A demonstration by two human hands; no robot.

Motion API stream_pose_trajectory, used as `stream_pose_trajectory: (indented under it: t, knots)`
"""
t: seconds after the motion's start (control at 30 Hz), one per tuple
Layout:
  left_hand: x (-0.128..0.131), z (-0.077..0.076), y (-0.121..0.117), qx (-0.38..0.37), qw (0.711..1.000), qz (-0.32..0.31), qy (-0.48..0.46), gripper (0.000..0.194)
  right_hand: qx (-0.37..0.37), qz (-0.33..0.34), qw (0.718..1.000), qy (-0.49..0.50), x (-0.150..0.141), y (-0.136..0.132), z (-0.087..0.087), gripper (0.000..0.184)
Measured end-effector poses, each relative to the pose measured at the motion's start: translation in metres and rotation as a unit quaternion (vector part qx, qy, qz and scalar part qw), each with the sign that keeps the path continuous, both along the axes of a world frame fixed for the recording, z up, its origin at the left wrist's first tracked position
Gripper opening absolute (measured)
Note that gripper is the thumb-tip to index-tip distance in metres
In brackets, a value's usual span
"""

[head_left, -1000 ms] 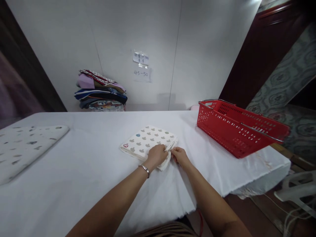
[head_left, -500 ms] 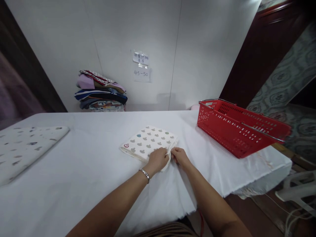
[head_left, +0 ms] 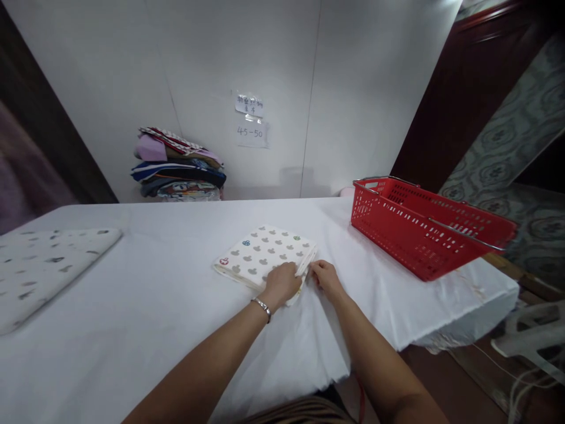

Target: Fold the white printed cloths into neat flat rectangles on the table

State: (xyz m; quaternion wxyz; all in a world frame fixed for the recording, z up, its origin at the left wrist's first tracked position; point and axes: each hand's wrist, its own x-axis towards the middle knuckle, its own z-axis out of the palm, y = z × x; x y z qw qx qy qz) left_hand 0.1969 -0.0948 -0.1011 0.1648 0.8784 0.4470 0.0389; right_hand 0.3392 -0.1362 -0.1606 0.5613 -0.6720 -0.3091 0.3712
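A folded white cloth printed with grey apple shapes lies flat on the white-covered table in front of me. My left hand, with a silver bracelet at the wrist, grips the cloth's near right corner, its fingertips curled over the layered edge. Just to the right, my right hand is closed in a pinch at the cloth's right edge. Its fingertips are partly hidden, and I cannot make out what lies between them. Some loose layers of the edge show between the two hands.
A red plastic basket with metal handles stands on the table's right side. Another folded patterned cloth lies at the left. Several folded garments are stacked by the back wall, below a paper sign. A white chair stands at lower right.
My right hand has shifted slightly right, a little away from my left hand. My left hand keeps its hold on the cloth's corner. The view has moved slightly.
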Motion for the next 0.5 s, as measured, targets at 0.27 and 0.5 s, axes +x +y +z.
stream_pose_trajectory:
  t: [0.27,0.5]
  knots:
    - [0.001,-0.009,-0.010,0.096,0.995,-0.018,-0.015,0.019,-0.046,0.036,0.998,-0.005,0.005,0.004,0.000,0.023]
    - [0.003,-0.016,-0.009,0.113,0.993,-0.027,-0.023,0.017,-0.024,0.052,0.998,0.020,0.005,0.001,0.001,0.017]
